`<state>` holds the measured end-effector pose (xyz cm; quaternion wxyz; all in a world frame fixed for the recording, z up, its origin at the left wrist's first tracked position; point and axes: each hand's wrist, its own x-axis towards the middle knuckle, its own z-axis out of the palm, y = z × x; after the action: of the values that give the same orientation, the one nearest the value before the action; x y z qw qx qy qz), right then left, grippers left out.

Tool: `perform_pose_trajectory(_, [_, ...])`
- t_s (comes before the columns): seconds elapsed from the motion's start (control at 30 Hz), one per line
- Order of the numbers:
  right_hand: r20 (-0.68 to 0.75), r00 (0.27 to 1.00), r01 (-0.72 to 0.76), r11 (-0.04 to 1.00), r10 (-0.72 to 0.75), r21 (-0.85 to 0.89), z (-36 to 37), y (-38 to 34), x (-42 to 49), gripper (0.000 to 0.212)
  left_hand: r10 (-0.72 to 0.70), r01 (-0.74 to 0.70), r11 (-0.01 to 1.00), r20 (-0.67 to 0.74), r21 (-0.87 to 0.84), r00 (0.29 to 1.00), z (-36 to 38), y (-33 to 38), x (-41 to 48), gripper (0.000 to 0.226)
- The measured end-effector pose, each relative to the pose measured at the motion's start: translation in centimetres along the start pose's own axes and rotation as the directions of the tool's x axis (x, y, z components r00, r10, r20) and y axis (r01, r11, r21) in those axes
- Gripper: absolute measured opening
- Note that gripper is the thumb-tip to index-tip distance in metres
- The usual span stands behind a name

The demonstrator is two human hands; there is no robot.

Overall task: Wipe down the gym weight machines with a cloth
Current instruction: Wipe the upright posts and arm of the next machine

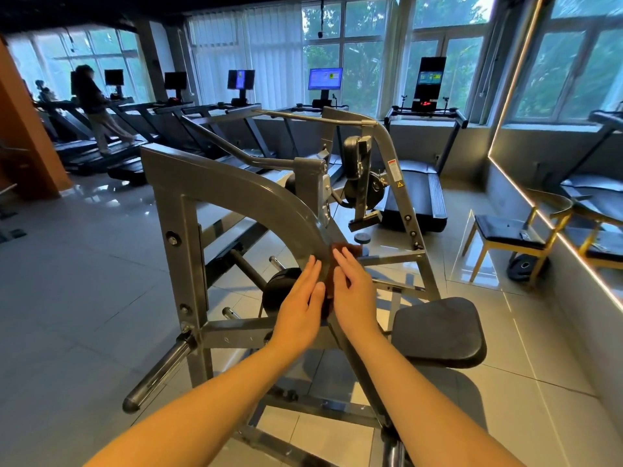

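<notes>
1. Pressing a dark reddish-brown cloth (pixel 349 248) against the curved grey steel frame beam (pixel 269 197) of the weight machine, both hands are working low on the arc, near the black padded seat (pixel 438 332).
2. Left hand (pixel 298 311): fingers are lying straight and close together along the beam's left side, beside the cloth.
3. Right hand (pixel 354 291): fingers are lying straight and slightly spread, flattening the cloth onto the beam and pinching nothing.
4. Step in hand, as judged: the wiping of this beam is proceeding, and other parts of the machine are probably still waiting.
5. Next move is calling for the cloth to be slid along the beam under even pressure and kept from slipping off the narrow face.
</notes>
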<state>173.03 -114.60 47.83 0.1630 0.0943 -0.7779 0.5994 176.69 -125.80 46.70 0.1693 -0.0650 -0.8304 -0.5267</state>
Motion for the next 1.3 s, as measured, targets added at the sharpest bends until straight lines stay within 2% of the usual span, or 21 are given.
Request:
perform_pose_trajectory(0.13, [-0.019, 0.997, -0.081, 0.996, 0.080, -0.045, -0.6, -0.2, 0.8, 0.038, -0.015, 0.015, 1.000, -0.016, 0.003, 1.000, 0.2, 0.1, -0.1, 0.049])
perform_pose_trajectory(0.27, [0.033, 0.999, 0.043, 0.998, -0.042, -0.034, 0.6, -2.7, 1.5, 0.040, -0.013, 0.007, 0.994, -0.047, -0.113, 0.999, 0.3, -0.2, -0.2, 0.051])
perform_pose_trajectory(0.37, [-0.019, 0.998, 0.064, 0.997, -0.064, -0.042, 0.9, -1.4, 0.6, 0.040, -0.017, 0.011, 0.993, -0.049, -0.117, 0.999, 0.4, -0.4, -0.1, 0.051])
perform_pose_trajectory(0.57, [-0.148, 0.982, -0.117, 0.993, 0.114, -0.016, -0.2, 0.2, -0.5, 0.036, -0.017, 0.011, 0.994, -0.052, -0.105, 0.999, 0.7, -0.4, 0.0, 0.047])
perform_pose_trajectory(0.63, [-0.147, 0.987, -0.078, 0.995, 0.069, -0.057, 0.1, -1.5, 0.2, 0.035, -0.017, 0.009, 0.993, -0.071, -0.116, 0.997, 0.6, -0.3, 0.0, 0.046])
perform_pose_trajectory(0.77, [-0.126, 0.983, 0.122, 0.986, -0.136, -0.112, 1.8, -4.3, 0.8, 0.034, -0.005, -0.013, 0.992, -0.147, -0.123, 0.989, -0.5, 0.0, 0.5, 0.044])
perform_pose_trajectory(1.0, [-0.239, 0.965, 0.071, 0.986, -0.106, -0.151, 3.0, -3.4, -0.5, 0.029, -0.010, -0.006, 0.993, -0.138, -0.120, 0.990, -3.1, -1.0, 2.1, 0.046])
perform_pose_trajectory(1.17, [-0.188, 0.947, 0.209, 0.944, -0.260, -0.255, 6.6, -6.7, 1.6, 0.033, -0.043, 0.018, 0.961, -0.083, -0.277, 0.996, -6.2, -1.4, 3.8, 0.045])
perform_pose_trajectory(1.3, [-0.088, 0.953, 0.262, 0.937, -0.289, -0.232, 10.4, -8.9, 3.1, 0.032, -0.074, 0.041, 0.935, -0.080, -0.353, 0.994, -9.6, -1.0, 5.2, 0.045])
